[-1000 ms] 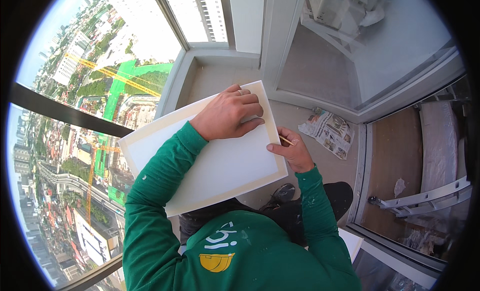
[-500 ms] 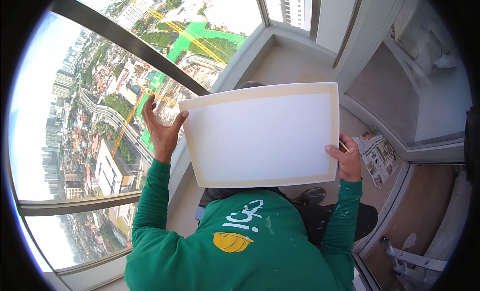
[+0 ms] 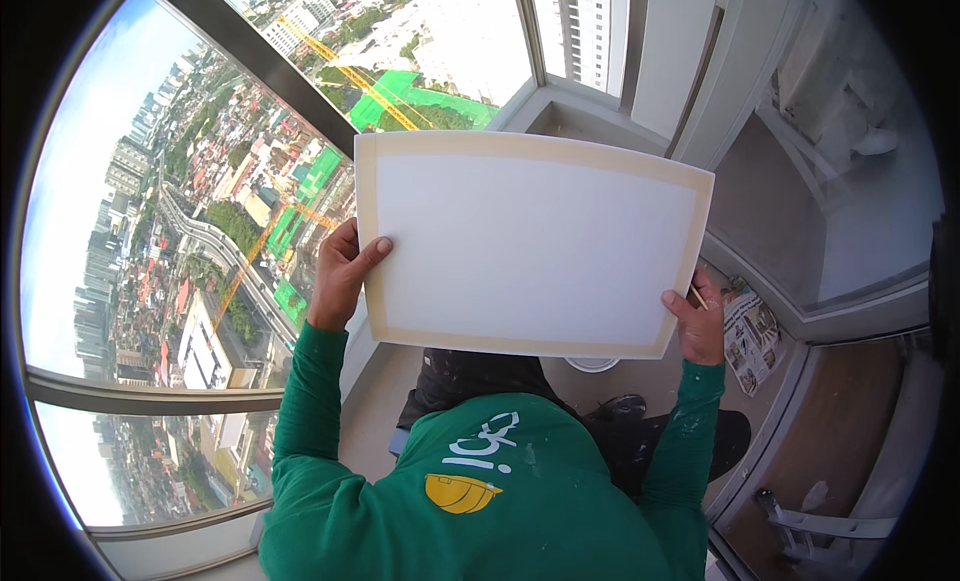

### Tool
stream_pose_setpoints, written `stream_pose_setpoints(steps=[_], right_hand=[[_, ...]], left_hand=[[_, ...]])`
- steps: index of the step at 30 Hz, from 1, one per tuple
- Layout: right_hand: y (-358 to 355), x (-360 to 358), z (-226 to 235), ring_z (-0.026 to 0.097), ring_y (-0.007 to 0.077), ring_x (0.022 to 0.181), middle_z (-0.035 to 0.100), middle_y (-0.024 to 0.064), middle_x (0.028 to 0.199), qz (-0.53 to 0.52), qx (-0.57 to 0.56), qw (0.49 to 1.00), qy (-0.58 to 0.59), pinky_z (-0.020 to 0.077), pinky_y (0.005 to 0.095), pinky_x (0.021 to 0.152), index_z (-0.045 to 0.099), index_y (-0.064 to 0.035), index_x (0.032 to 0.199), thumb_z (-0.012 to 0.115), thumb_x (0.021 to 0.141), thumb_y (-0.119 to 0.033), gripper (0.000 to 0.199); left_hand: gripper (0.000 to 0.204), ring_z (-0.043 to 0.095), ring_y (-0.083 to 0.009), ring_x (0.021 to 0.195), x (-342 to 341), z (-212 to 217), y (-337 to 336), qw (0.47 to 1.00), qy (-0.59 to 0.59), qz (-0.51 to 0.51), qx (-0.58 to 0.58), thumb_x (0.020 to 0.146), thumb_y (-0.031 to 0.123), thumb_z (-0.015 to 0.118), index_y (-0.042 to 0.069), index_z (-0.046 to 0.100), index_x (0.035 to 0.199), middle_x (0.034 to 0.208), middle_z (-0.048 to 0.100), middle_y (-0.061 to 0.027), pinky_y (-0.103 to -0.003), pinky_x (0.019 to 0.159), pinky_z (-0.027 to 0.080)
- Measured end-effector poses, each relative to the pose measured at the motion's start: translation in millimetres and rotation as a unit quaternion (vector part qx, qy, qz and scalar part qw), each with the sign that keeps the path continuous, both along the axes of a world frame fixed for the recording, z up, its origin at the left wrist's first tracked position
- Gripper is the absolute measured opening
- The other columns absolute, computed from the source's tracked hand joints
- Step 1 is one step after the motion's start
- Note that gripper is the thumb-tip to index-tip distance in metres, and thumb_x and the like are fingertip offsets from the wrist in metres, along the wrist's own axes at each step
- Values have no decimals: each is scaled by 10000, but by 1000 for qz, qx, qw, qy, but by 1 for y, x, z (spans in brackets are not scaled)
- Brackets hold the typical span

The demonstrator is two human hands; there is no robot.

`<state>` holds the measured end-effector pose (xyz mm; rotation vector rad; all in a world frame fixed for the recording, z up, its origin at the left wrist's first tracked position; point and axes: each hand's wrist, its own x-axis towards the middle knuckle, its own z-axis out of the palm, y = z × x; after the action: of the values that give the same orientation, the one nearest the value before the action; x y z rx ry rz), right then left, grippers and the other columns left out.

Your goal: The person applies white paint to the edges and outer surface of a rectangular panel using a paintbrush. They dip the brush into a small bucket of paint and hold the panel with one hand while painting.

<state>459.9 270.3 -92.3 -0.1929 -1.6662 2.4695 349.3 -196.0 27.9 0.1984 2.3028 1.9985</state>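
We are holding a white panel (image 3: 535, 246) up in front of the green shirt (image 3: 575, 481), above the dark trousers (image 3: 470, 376) and beside the tall window (image 3: 240, 181). Our left hand (image 3: 341, 276) is pinching the left edge a little below its middle, the thumb lying over the pale cream border (image 3: 500, 346) and the fingers curling behind. Our right hand (image 3: 702, 326) is gripping the lower part of the right edge, thumb in front, while also pinning a thin stick (image 3: 699, 297) whose kind we are not able to tell. Since the panel is spanning the gap between the hands without visibly sagging, we are judging it light and fairly stiff; the bowed edges are probably coming from the lens. We are expecting a smooth, slightly slippery face that is marking easily and corners that are denting if knocked. We are therefore favouring opposite side edges, thumbs staying on the border and off the white middle, with the pinch remaining gentle.
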Motion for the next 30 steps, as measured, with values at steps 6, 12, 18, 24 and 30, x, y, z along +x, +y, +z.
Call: stream_pose_setpoints(steps=[6,12,18,24,30], right_hand=[[39,24,13,666,174,1127,710,62,1206,-90,37,986,137,512,346,1045,627,-15,1325,837,843,6,526],[70,54,15,673,200,1191,709,78,1256,-170,36,963,207,516,370,1072,641,-23,1313,813,823,86,531],[79,67,16,677,221,1204,714,94,1258,-191,96,945,248,523,389,1085,650,-18,1295,819,798,127,544],[78,75,22,680,217,1192,716,97,1246,-208,110,941,244,532,380,1070,667,-14,1268,824,801,127,513],[82,86,33,681,204,1172,723,87,1222,-245,135,927,250,538,360,1055,672,-13,1257,846,804,94,497]], left_hand=[[425,671,-162,1105,-23,46,47,982,160,-98,-1,895,192,845,-23,695,1228,1157,748,-92,-339,1009,511],[422,676,-178,1095,-32,65,83,950,265,-162,-17,864,191,863,-13,719,1205,1117,762,-82,-358,1022,501],[293,684,-157,1048,-42,67,91,934,312,-177,2,848,85,875,8,740,1097,1070,771,-64,-352,980,516],[348,666,-163,1081,-52,63,92,927,330,-176,-11,851,82,875,10,707,1148,1119,746,-64,-345,1007,501],[263,676,-147,1002,-57,63,102,927,319,-197,-10,851,40,869,6,737,1076,1026,766,-57,-326,957,511]])
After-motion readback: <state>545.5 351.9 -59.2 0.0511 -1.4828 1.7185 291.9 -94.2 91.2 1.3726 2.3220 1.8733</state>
